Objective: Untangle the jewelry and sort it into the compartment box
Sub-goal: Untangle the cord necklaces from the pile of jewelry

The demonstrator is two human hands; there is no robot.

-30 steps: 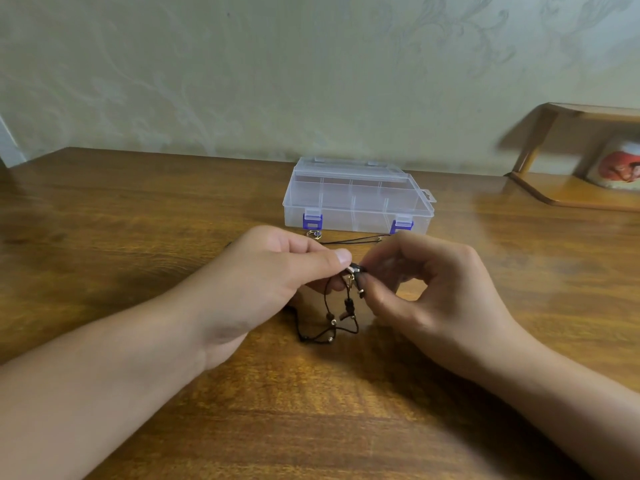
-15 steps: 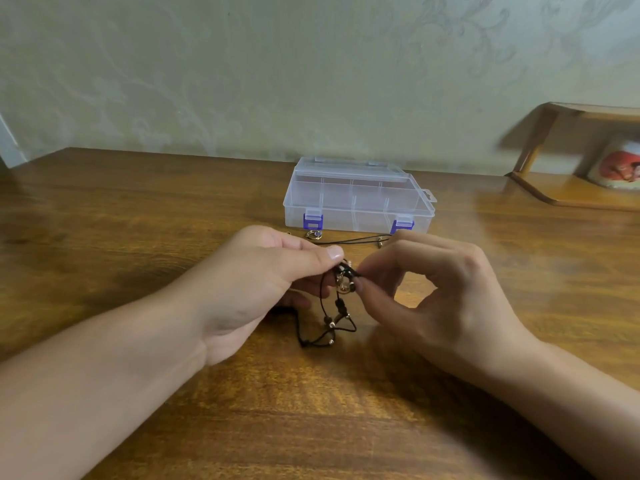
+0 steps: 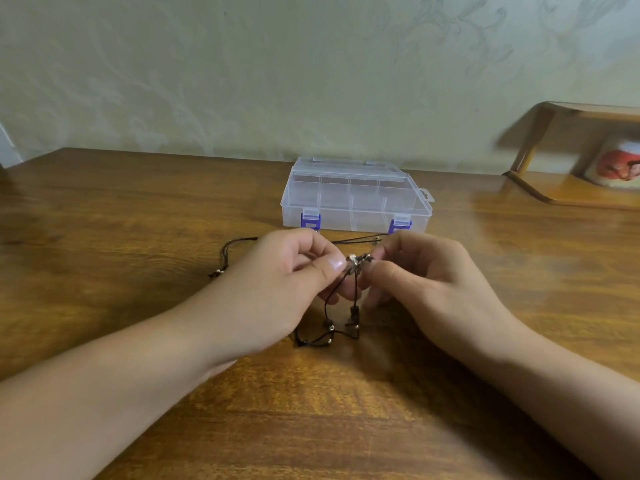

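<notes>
- Left hand (image 3: 277, 289) and right hand (image 3: 426, 282) meet above the table (image 3: 104, 237), thumb and forefinger of each pinching a small silvery metal knot (image 3: 356, 262) of the jewelry
- Jewelry: thin black cords (image 3: 346, 299), matte, strung with small dark beads and tiny metal crimps; two strands hang from the pinch and loop on the wood below the hands
- One cord end trails left of the left hand, tipped with a pale bead (image 3: 218, 271); another strand (image 3: 360, 239) lies flat just in front of the box
- Compartment box (image 3: 356, 199): clear plastic, rectangular, lid closed, inner dividers visible through it, two purple latches on the near side, hang tab at right corner; sits beyond the hands, apart from them
- Table: glossy brown wood, strong grain, light glare
- Wall (image 3: 242, 81): pale green with faint raised floral pattern
- Far right: wooden shelf (image 3: 571, 188) holding a white object with red picture (image 3: 620, 164), blurred
- No readable writing
</notes>
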